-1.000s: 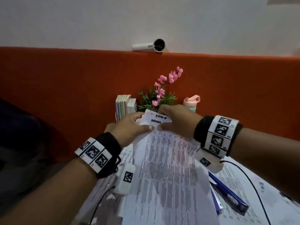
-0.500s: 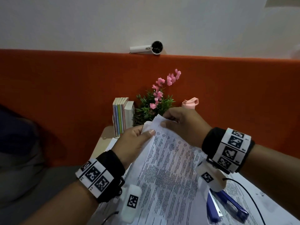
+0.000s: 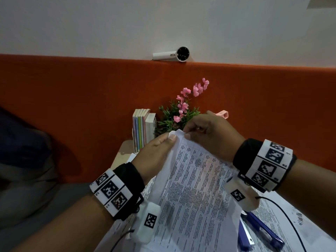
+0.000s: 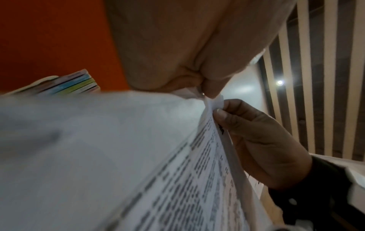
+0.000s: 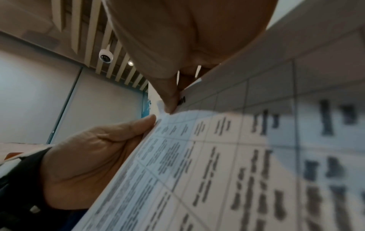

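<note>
A bundle of printed sheets (image 3: 192, 193) with table text is lifted off the desk by its far corner. My left hand (image 3: 156, 153) pinches that corner from the left, thumb on top. My right hand (image 3: 209, 131) pinches the same corner from the right, its fingers curled behind the paper. In the left wrist view the printed sheets (image 4: 177, 179) hang below my left hand (image 4: 199, 81), and my right hand (image 4: 254, 137) grips the edge. In the right wrist view the printed sheets (image 5: 227, 164) fill the lower right, with my left hand (image 5: 102, 150) holding them.
A blue stapler (image 3: 260, 231) lies on more printed pages (image 3: 298, 224) at the lower right. A row of books (image 3: 143, 130), a plant with pink flowers (image 3: 181, 110) and a pink-lidded bottle (image 3: 222, 113) stand against the orange partition (image 3: 72, 99). A white camera (image 3: 172, 55) sits on top.
The small written-on flap seen a second ago is gone from the corner. Both hands have closed in on the corner of the printed page, and the view has tilted upward slightly.
</note>
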`<state>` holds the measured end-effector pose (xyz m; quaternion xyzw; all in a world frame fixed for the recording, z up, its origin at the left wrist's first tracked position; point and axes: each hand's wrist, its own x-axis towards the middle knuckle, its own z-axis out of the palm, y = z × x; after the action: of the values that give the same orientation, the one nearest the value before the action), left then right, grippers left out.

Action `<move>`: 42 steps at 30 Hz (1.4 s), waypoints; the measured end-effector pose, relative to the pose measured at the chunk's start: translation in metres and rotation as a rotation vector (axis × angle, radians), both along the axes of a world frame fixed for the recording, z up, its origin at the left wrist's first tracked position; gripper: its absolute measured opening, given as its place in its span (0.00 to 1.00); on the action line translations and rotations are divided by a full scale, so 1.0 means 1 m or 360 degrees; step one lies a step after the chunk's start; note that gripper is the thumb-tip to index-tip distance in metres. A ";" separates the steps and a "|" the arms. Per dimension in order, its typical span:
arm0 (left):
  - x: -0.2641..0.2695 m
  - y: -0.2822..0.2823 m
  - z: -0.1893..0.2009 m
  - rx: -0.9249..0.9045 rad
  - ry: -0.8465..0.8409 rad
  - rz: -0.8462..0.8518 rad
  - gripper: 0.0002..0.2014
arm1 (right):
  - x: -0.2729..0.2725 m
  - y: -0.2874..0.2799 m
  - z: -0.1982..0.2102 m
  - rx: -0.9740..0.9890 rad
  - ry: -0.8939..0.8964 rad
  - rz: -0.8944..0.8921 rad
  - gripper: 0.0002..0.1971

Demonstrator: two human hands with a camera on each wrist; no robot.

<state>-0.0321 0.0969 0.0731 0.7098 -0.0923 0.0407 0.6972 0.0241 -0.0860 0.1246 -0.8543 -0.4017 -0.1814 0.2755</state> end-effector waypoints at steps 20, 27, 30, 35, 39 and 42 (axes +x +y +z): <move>-0.011 -0.004 0.020 0.0301 -0.0118 0.0241 0.13 | -0.008 0.025 0.018 -0.0161 -0.0185 0.0064 0.17; -0.021 -0.002 0.014 0.0610 -0.0204 0.0290 0.13 | -0.007 0.026 0.027 -0.0137 0.0169 -0.0083 0.13; -0.021 -0.003 0.016 0.0594 -0.0194 0.0277 0.12 | -0.008 0.030 0.030 -0.0356 0.0175 -0.0078 0.08; -0.022 0.000 0.009 0.0501 -0.0178 0.0316 0.10 | -0.007 0.026 0.040 -0.0338 0.0097 -0.0094 0.09; -0.026 0.001 0.004 0.0528 -0.0199 0.0310 0.11 | -0.007 0.025 0.044 -0.0399 0.0068 -0.0070 0.07; -0.025 0.002 0.006 0.0500 -0.0238 0.0343 0.14 | -0.005 0.019 0.049 -0.0593 0.0119 -0.0105 0.11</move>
<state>-0.0568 0.0992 0.0794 0.8105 -0.0725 0.1527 0.5608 0.0193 -0.0670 0.1739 -0.9093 -0.3897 -0.0810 0.1210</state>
